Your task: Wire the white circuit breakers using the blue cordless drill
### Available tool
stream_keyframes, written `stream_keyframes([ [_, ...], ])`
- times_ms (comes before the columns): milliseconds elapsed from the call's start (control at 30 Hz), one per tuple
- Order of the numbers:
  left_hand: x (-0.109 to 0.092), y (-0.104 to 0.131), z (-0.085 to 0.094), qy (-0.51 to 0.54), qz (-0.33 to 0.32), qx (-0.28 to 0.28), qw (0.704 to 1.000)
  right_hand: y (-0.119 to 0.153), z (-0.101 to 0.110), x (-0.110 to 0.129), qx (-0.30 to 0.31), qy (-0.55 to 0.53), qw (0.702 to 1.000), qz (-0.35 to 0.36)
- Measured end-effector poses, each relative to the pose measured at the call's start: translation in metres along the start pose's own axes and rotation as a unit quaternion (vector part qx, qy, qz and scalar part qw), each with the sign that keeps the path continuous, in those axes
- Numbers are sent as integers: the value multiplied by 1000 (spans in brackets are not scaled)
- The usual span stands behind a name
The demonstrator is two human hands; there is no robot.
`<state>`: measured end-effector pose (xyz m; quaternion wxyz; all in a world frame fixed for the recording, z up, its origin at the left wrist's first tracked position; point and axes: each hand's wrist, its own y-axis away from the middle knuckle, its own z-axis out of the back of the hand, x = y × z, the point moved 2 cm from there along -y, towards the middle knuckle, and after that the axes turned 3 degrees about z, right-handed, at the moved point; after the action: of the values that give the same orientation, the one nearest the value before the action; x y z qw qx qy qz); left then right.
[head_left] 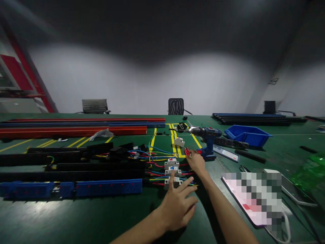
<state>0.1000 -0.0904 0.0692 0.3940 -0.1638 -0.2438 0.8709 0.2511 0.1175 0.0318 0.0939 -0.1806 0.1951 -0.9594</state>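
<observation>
My left hand [179, 206] is spread open, its index finger over the nearest of three white circuit breakers [167, 184] in a short column. The middle breaker [169, 171] has a blue switch and the far breaker [172, 164] a red one. Red, blue and yellow-green wires [156, 173] run into them from the left. Beyond them, my right hand [196, 162] is closed around a small red item [187, 151], partly hidden by the fingers; its kind is unclear. A blue cordless drill [209, 139] stands just past that hand. Another white breaker [179, 142] lies farther back.
Black rails [101, 170] and a blue socket strip [109, 188] lie left. Orange rails [71, 131] lie behind them. A blue bin [247, 135] sits right, beyond a pink-edged, partly blurred flat object [228, 184] and a cable [288, 223].
</observation>
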Motion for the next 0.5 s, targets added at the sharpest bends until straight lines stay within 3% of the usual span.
stream_keyframes([
  [200, 2, -1, 1, -3, 23, -36, 999, 0, -11, -8, 69, 21, 997, -32],
  [500, 2, -1, 0, 24, 57, -41, 997, -5, -13, -15, 97, 9, 994, -51],
])
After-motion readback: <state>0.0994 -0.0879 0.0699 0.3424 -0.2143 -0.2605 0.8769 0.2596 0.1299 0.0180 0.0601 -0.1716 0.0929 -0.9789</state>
